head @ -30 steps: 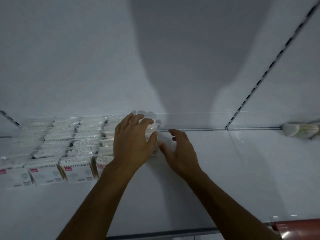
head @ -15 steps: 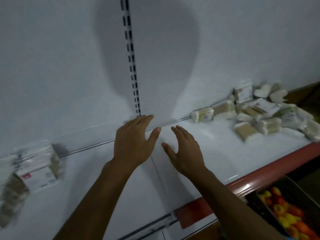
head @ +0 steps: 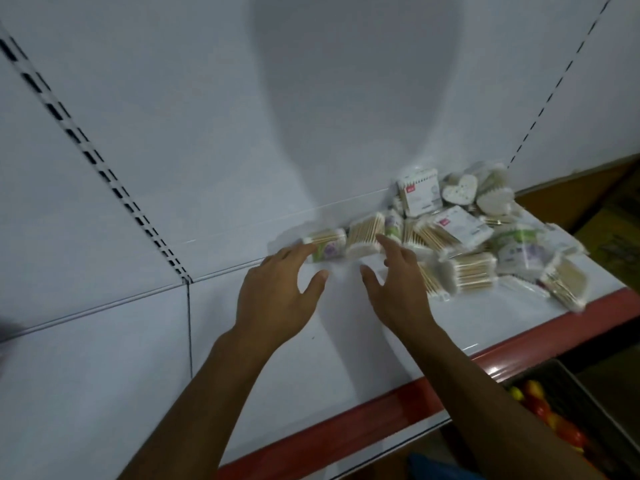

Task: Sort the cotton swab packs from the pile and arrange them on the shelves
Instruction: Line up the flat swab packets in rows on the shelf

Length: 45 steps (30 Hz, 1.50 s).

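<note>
A loose pile of cotton swab packs point(head: 460, 237) lies on the white shelf point(head: 138, 358) at the right, against the back panel. It holds clear packs of wooden-stick swabs, boxed packs with red labels and heart-shaped packs. My left hand point(head: 277, 289) hovers over the shelf with fingers spread, its fingertips at the leftmost pack point(head: 327, 244). My right hand point(head: 398, 282) is open too, its fingers over the near-left edge of the pile. Neither hand holds anything.
The shelf has a red front edge point(head: 381, 407). A slotted upright point(head: 104, 174) runs up the back panel at the left, another at the far right. Below the shelf at lower right sits a dark bin of red and yellow items point(head: 554, 420).
The view has swung right from the arranged rows of packs to the loose pile. Both empty hands have travelled right along the shelf and now reach the pile's left edge.
</note>
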{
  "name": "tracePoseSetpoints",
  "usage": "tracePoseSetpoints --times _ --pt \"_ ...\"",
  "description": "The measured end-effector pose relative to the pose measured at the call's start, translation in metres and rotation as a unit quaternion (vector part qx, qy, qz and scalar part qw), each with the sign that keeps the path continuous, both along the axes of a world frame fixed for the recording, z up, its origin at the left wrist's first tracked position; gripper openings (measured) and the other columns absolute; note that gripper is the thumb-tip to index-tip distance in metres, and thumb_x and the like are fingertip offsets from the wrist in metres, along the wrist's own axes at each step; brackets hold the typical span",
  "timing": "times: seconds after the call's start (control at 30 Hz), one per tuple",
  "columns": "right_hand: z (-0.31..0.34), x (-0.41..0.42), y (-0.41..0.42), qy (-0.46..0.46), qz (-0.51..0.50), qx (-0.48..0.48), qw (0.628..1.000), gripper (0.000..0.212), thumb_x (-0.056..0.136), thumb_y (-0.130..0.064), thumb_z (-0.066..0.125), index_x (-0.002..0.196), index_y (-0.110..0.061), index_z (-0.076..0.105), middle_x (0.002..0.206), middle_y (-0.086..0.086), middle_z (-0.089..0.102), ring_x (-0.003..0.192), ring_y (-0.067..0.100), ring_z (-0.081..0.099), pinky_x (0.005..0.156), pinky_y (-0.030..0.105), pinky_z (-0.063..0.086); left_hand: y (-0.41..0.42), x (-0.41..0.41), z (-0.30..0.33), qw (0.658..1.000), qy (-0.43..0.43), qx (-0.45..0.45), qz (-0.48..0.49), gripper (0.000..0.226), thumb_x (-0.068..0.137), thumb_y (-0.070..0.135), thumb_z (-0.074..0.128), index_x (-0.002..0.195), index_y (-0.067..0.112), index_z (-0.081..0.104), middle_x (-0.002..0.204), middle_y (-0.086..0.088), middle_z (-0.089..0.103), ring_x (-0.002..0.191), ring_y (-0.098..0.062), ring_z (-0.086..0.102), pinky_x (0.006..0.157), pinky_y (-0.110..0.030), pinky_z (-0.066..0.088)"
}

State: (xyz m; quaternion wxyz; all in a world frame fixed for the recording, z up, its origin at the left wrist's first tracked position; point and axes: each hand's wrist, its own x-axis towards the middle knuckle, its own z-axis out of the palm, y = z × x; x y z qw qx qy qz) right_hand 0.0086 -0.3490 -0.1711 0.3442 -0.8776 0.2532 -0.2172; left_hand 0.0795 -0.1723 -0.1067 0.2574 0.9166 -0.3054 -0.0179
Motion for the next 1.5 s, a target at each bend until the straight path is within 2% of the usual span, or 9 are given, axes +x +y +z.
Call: tracePoseSetpoints --times 0.13,0.43,0.57,0.67,0.77,0.9,1.03,1.27,1.5 --pt "-0.007 0.017 -0.006 0.002 0.017 -0.002 1.0 0.05 0.093 -0.026 0.063 0.141 -0.022 0.047 0.128 0.009 0.057 0.104 0.02 0.06 0.083 0.025 0.044 -0.003 0.009 -0.005 1.0 0.015 -0.01 0.007 0.049 0.096 0.045 0.053 0.142 0.027 0.049 0.143 0.006 0.053 0.129 -0.016 0.05 0.105 -0.036 0.041" --pt "0.013 0.014 0.005 -0.118 -0.053 -0.057 0.99 0.019 0.091 -0.02 0.068 0.11 -0.016 0.066 0.107 0.003 0.062 0.086 0.012 0.06 0.069 0.031 0.057 -0.018 0.026 -0.01 0.982 0.129 -0.137 -0.019 0.04 0.095 0.05 0.051 0.13 0.033 0.057 0.123 0.013 0.063 0.103 -0.002 0.059 0.077 -0.013 0.043" --pt "0.013 0.005 0.032 -0.19 0.032 -0.247 0.95 0.024 0.09 -0.012 0.069 0.114 -0.01 0.068 0.104 0.01 0.067 0.086 0.018 0.064 0.067 0.027 0.055 -0.035 0.019 0.0 0.9 0.35 -0.257 -0.037 0.041 0.093 0.056 0.044 0.119 0.029 0.06 0.118 0.006 0.068 0.102 -0.011 0.067 0.087 -0.038 0.058" --pt "0.012 -0.002 0.046 -0.194 0.088 -0.233 0.949 0.036 0.091 -0.016 0.062 0.125 -0.01 0.055 0.112 0.01 0.07 0.101 0.016 0.064 0.09 0.02 0.051 -0.038 0.018 0.001 0.827 0.457 -0.328 -0.024 0.031 0.096 0.043 0.052 0.12 0.027 0.062 0.111 0.005 0.072 0.098 -0.015 0.071 0.084 -0.046 0.059" --pt "0.012 -0.013 0.046 -0.182 0.097 -0.154 0.966 0.039 0.089 -0.022 0.056 0.127 -0.015 0.048 0.116 0.007 0.068 0.108 0.01 0.058 0.1 0.007 0.037 -0.04 0.02 -0.003 0.827 0.452 -0.332 -0.036 0.025 0.1 0.016 0.052 0.122 0.026 0.059 0.115 0.004 0.071 0.098 -0.015 0.071 0.081 -0.038 0.06" --pt "0.004 -0.008 0.017 -0.197 0.03 -0.123 0.972 0.027 0.09 -0.021 0.056 0.116 -0.015 0.053 0.106 0.006 0.067 0.096 0.013 0.062 0.084 0.019 0.051 -0.049 0.029 -0.009 0.843 0.422 -0.334 -0.014 0.035 0.097 0.005 0.054 0.127 0.025 0.055 0.122 0.002 0.067 0.103 -0.018 0.069 0.079 -0.032 0.059" --pt "-0.005 0.008 -0.024 -0.041 -0.033 -0.104 0.993 0.038 0.09 -0.021 0.065 0.126 -0.013 0.055 0.118 0.007 0.06 0.101 0.021 0.06 0.078 0.032 0.053 -0.059 0.038 -0.014 0.838 0.405 -0.366 0.024 0.035 0.095 0.0 0.055 0.108 0.032 0.061 0.116 0.003 0.07 0.1 -0.016 0.07 0.074 -0.032 0.058" --pt "0.003 0.041 -0.048 0.07 0.008 -0.101 0.992 0.046 0.099 -0.037 0.052 0.142 -0.025 0.043 0.106 0.003 0.072 0.095 0.023 0.068 0.07 0.028 0.044 -0.069 0.049 -0.02 0.836 0.373 -0.396 0.073 0.034 0.094 -0.002 0.054 0.116 0.023 0.062 0.112 0.0 0.072 0.093 -0.017 0.073 0.068 -0.029 0.057" --pt "0.005 0.042 -0.04 -0.038 0.007 -0.021 0.999 0.032 0.094 -0.023 0.061 0.126 -0.022 0.065 0.104 0.001 0.074 0.087 0.014 0.069 0.08 0.031 0.055 -0.063 0.049 -0.022 0.854 0.329 -0.389 0.102 0.035 0.097 0.009 0.056 0.131 0.019 0.056 0.114 -0.001 0.072 0.087 -0.018 0.074 0.061 -0.021 0.054"
